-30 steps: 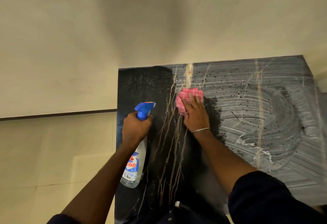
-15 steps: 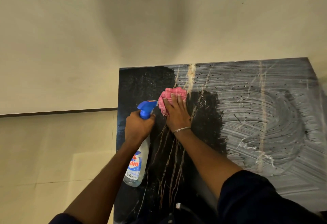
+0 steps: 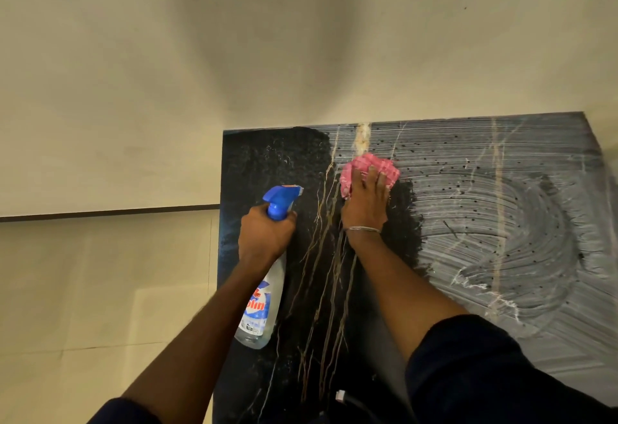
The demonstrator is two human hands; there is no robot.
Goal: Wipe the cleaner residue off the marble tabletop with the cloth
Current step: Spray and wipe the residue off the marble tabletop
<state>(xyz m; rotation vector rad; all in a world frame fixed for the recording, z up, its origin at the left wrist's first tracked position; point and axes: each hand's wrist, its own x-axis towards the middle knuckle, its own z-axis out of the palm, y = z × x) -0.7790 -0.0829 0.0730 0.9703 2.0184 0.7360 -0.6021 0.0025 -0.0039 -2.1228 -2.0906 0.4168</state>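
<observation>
A black marble tabletop (image 3: 257, 169) with gold veins fills the lower right of the head view. Its left part is dark and wiped; whitish streaked cleaner residue (image 3: 485, 209) covers the right part. My right hand (image 3: 366, 203) presses a crumpled pink cloth (image 3: 363, 164) flat on the marble near the far edge, at the border between the wiped and streaked areas. My left hand (image 3: 266, 234) grips the neck of a clear spray bottle (image 3: 262, 306) with a blue trigger head (image 3: 281, 197), held over the left part of the tabletop.
A cream wall (image 3: 301, 39) runs along the table's far edge. Pale floor tiles (image 3: 100, 289) lie beyond the table's left edge. A small white plug and dark cable (image 3: 344, 397) sit near the front edge.
My right hand slid the pink cloth left towards the bottle, then back right and further from me, near the far edge. My left hand and the bottle stayed in place.
</observation>
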